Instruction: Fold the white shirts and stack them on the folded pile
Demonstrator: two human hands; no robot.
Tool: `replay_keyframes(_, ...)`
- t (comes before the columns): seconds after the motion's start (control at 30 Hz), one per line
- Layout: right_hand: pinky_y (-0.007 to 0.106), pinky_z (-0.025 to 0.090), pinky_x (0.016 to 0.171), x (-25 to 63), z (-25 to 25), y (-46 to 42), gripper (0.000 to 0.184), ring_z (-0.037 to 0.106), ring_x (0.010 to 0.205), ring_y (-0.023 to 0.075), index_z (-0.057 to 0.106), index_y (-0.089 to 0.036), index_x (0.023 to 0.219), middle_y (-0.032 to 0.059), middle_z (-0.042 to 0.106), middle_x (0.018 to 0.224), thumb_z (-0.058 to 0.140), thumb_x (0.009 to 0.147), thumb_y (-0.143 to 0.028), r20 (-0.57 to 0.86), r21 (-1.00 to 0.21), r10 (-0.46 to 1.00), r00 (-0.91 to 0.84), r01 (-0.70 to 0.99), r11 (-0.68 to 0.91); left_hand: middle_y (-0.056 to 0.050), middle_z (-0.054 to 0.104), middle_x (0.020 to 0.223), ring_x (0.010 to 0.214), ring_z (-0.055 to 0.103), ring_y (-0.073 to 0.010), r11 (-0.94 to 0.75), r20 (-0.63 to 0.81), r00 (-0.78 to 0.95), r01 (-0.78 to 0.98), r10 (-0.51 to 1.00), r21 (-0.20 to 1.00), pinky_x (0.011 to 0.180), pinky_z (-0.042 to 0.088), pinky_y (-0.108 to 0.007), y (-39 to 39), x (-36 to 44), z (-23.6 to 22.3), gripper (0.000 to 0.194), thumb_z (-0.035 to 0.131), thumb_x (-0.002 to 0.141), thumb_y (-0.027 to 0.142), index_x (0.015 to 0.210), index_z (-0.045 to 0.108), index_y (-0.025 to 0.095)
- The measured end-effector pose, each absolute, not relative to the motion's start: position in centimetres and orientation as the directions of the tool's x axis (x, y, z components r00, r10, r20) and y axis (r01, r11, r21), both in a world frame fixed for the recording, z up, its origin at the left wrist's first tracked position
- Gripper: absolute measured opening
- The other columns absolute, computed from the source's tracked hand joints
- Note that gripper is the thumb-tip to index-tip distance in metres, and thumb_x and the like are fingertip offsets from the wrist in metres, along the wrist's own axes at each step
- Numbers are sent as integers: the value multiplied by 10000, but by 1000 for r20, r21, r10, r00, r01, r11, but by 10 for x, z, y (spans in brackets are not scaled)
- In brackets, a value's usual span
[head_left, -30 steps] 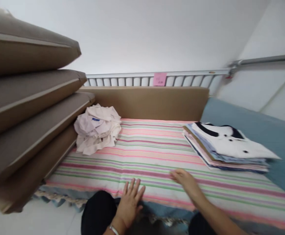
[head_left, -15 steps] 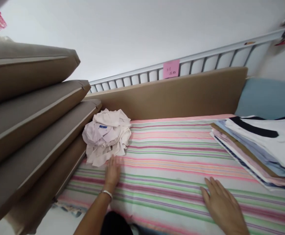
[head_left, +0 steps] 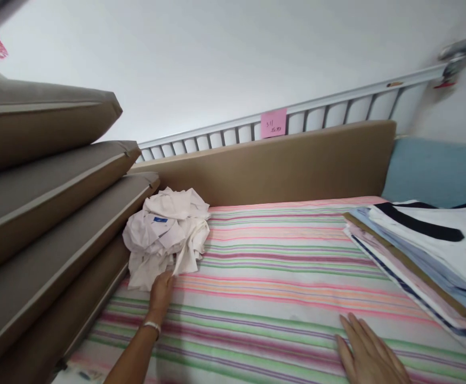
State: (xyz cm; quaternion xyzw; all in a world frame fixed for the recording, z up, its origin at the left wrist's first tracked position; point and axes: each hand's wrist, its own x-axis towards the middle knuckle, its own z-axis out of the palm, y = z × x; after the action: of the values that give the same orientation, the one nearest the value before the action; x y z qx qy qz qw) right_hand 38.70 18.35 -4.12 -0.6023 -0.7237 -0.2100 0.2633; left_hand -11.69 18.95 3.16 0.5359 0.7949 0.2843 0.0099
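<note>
A crumpled heap of white shirts (head_left: 185, 213), one with a blue label at its collar, lies at the left end of the striped sheet (head_left: 265, 298). At the heap's lower edge, my left hand (head_left: 161, 293) has its fingers closed on a hanging bit of white shirt; the fingertips are partly hidden. A pale band circles that wrist. My right hand (head_left: 371, 352) rests on the sheet, fingers stretched out and holding nothing. Beyond it, to the right, sits a stack of folded shirts (head_left: 420, 234) topped by a white one with dark trim.
Thick brown cushions (head_left: 69, 218) are piled along the left side. A long brown board (head_left: 289, 165) stands at the back before a radiator (head_left: 225, 136) bearing a pink note (head_left: 273, 124). A blue panel (head_left: 436, 170) is at the far right.
My left hand has closed at the lower edge of the white shirts, where it was reaching with fingers extended before. My right hand stays flat on the sheet. The view has shifted slightly.
</note>
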Motion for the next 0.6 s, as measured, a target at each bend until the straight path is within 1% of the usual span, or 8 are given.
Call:
replay_keyframes(0.1,455,393,934,387,-44,184,541,510,1131,303,552,-63,1149,164,592,1193,305,796,-391,632,-26,764,-127,982,186,-48,667,1085,1057,569,-180,89,359,-270,890,893,448,984,403,-320,158,-104,24,286,450,807,256,983,666,192)
replay_keyframes(0.2,454,391,938,389,-48,185,533,505,1139,302,560,-77,1135,161,584,1205,317,782,-395,621,-30,774,-121,984,178,-62,683,1026,991,600,-203,-79,482,-145,907,864,414,923,461,-378,129,-80,14,264,439,837,282,917,681,212)
replay_keyframes(0.27,455,392,937,390,-51,186,525,503,1142,301,566,-94,1125,155,581,1212,329,770,-399,608,-33,786,-115,985,170,-69,688,980,940,614,-207,-130,529,-115,906,841,402,862,492,-382,115,-59,13,274,423,860,303,885,682,217)
replay_keyframes(0.33,456,392,938,391,-53,187,522,501,1145,300,572,-107,1116,149,584,1209,333,757,-400,602,-41,791,-111,985,170,-75,688,944,896,617,-205,-156,529,-96,898,843,411,813,500,-372,102,-33,18,296,402,877,315,850,679,214)
replay_keyframes(0.4,456,389,944,391,-53,188,533,502,1144,301,574,-104,1116,152,588,1203,332,747,-403,607,-52,787,-112,982,180,-69,685,897,844,610,-198,-182,491,-66,880,869,439,756,493,-352,91,-3,26,321,378,890,319,802,669,215)
replay_keyframes(0.5,476,390,936,388,-49,187,545,522,1111,323,581,-79,1101,180,598,1174,342,733,-402,627,-87,772,-106,975,205,-52,671,811,774,587,-183,-244,430,13,838,903,487,693,455,-321,79,48,36,337,358,900,312,749,647,224)
replay_keyframes(0.53,484,391,931,388,-48,186,539,527,1101,333,586,-73,1086,193,599,1165,348,726,-395,629,-108,770,-103,970,218,-50,667,792,761,581,-180,-268,428,36,826,903,496,683,442,-316,77,64,38,333,361,899,307,740,642,228)
replay_keyframes(0.6,491,390,928,387,-45,184,499,529,1094,341,606,-98,1043,189,609,1143,365,708,-377,629,-194,774,-72,949,247,-44,665,782,757,576,-176,-297,423,70,813,903,501,683,423,-313,80,89,40,299,382,890,283,740,637,240)
